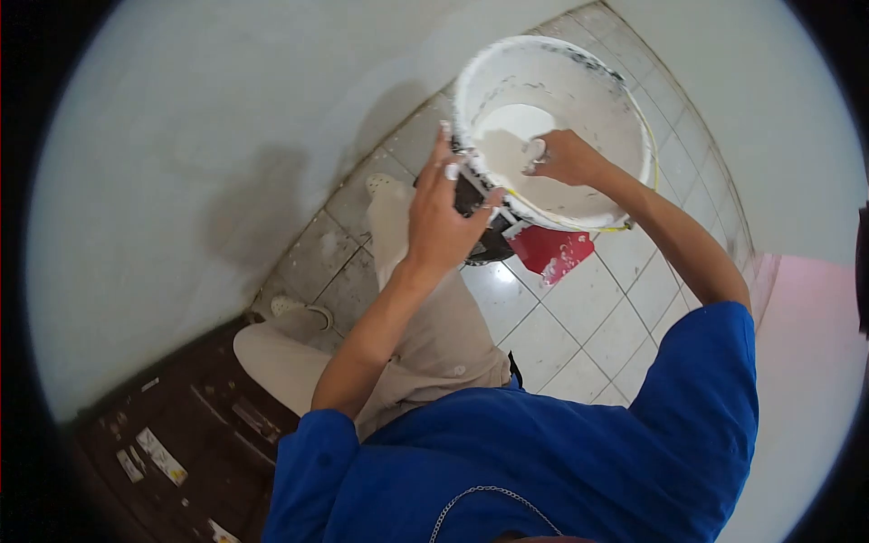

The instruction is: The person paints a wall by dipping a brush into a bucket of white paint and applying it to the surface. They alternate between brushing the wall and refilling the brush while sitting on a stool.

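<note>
A white bucket [463,90] with paint-smeared walls stands before me, white paint [516,122] pooled inside. My left hand [444,213] rests against the bucket's near left side, just below the rim. Its fingers and thumb are spread, with white smears on the fingertips. Inside the bucket, over the paint, is my right hand [570,158]. Its fingers are curled together and coated in white; whether something is pinched in them is hidden. A thin yellow handle [654,145] hangs along the bucket's right side.
A red, paint-spotted piece [552,253] shows below the bucket, beside a dark round object [489,246]. White tiles [579,317] cover the floor. A pale wall [208,118] rises at left, and a brown panel with labels [190,425] lies lower left.
</note>
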Tool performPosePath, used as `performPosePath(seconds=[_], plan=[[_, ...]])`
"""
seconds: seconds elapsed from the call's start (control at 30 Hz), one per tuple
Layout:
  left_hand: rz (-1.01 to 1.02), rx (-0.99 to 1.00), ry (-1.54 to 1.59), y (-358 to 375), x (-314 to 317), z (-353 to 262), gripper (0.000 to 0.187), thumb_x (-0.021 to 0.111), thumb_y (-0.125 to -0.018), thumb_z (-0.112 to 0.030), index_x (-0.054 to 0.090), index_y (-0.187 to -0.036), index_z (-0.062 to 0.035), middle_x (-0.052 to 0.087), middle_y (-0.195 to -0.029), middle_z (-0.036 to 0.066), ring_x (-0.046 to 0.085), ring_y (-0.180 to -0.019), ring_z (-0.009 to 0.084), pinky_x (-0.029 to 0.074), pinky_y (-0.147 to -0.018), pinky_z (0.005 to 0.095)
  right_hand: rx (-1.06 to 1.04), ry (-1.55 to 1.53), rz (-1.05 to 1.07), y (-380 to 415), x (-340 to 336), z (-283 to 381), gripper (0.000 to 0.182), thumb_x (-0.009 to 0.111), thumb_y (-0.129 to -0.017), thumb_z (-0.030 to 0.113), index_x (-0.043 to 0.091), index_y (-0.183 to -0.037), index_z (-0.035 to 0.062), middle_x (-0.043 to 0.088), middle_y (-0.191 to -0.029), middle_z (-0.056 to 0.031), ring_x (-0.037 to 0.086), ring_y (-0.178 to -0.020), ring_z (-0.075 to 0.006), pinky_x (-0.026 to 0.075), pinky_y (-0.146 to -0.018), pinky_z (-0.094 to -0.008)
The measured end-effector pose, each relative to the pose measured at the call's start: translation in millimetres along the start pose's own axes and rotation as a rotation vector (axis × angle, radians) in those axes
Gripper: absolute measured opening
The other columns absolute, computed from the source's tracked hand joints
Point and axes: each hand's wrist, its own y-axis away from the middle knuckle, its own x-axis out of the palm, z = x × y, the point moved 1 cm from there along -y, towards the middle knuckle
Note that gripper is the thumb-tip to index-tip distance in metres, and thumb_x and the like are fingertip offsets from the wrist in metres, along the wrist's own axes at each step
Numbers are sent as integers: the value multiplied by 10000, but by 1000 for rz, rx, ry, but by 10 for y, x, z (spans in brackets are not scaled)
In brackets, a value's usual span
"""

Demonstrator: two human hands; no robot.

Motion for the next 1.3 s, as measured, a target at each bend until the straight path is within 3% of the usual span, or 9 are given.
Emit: performPosePath(seconds=[0.1,0.3,0.43,0.6,0.63,0.77,0.9,1.2,1.3], plan=[[60,-61,40,49,12,28,617,701,-801,-314,437,-1266,-8,373,-1417,196,499,-1190,358,450,-939,402,51,105,-26,26,27,-42,462,690,-701,276,641,-1071,3,652,-949,-228,622,-898,-382,492,-822,-412],[167,-139,39,64,-44,21,703,640,-837,-383,325,-1365,-42,395,-1405,174,518,-1176,328,474,-908,426,49,73,-195,415,-477,463,309,692,-732,229,689,-977,40,644,-881,-224,624,-812,-369,496,-749,-411],[183,-142,-19,75,-57,4,694,636,-840,-378,321,-1360,-43,390,-1410,165,524,-1163,340,474,-899,430,130,10,-457,1032,-650,960,222,680,-757,148,685,-942,26,649,-805,-172,626,-734,-333,479,-658,-380],[182,-103,-47,57,-83,-36,655,619,-859,-361,321,-1346,-41,379,-1417,167,528,-1148,355,478,-882,435,155,92,-957,1655,52,846,218,722,-746,138,679,-919,11,641,-744,-162,622,-630,-288,474,-583,-343],[214,-137,-58,50,-105,-96,648,606,-870,-353,309,-1347,-32,376,-1417,174,531,-1143,357,483,-872,438,315,-25,-945,1697,56,999,164,680,-796,79,663,-917,-30,647,-736,-130,593,-607,-193,460,-594,-304],[260,-160,-141,39,-136,-142,661,557,-893,-397,287,-1360,-14,380,-1411,181,537,-1132,364,485,-863,446,339,-581,-1330,1753,288,1090,200,640,-870,97,643,-974,-74,610,-755,-38,526,-661,-76,427,-594,-225],[306,-154,-217,-2,-203,-200,715,525,-901,-435,239,-1400,-9,408,-1389,189,552,-1108,369,484,-865,448,287,-748,-1487,1751,398,1059,223,638,-868,96,636,-1004,-81,658,-832,-86,587,-732,-102,466,-669,-246],[360,-182,-198,22,-247,-195,751,505,-908,-454,207,-1422,4,419,-1376,202,523,-1146,369,457,-903,441,179,-721,-1516,1755,433,973,216,624,-863,67,629,-1021,-81,666,-852,-92,600,-775,-114,468,-699,-238],[377,-195,-212,19,-287,-250,742,508,-909,-446,217,-1417,11,418,-1377,203,500,-1175,367,441,-922,439,297,-584,-1353,1748,593,802,210,628,-862,39,622,-1019,-100,661,-905,-123,609,-821,-124,489,-747,-245]])
